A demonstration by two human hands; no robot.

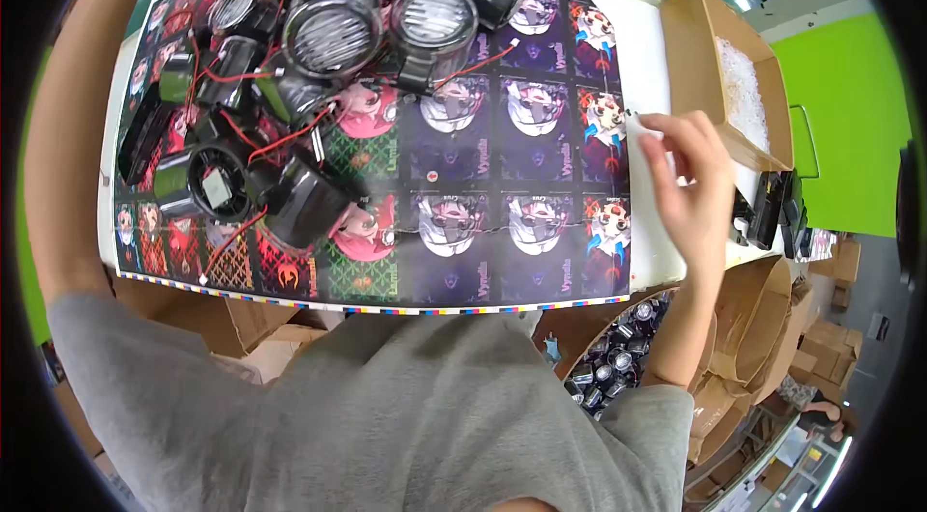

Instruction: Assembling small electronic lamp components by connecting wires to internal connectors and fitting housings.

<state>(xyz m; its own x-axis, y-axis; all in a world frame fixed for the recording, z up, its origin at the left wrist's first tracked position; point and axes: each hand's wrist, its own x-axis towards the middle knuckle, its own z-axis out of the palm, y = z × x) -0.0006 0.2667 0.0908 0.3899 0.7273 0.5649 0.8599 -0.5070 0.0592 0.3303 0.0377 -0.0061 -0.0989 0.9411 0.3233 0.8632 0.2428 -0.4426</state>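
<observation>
right hand (693,169) over white desk (645,68), fingers curled, grip unclear; left out of view. black plastic cylinders (307,205), red-wired, heaped on multicoloured printed sheet (536,121). rightward: brown cardboard box (688,53), lime-green panel (850,116).

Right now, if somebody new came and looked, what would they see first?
Probably the big heap of black and clear plastic parts, with red wires trailing out, on the left and top of the colourful cartoon sheet. Next might be the bright green panel at the far right. Between them, the person's right hand is beside the sheet's right edge, just below an open cardboard box.
</observation>
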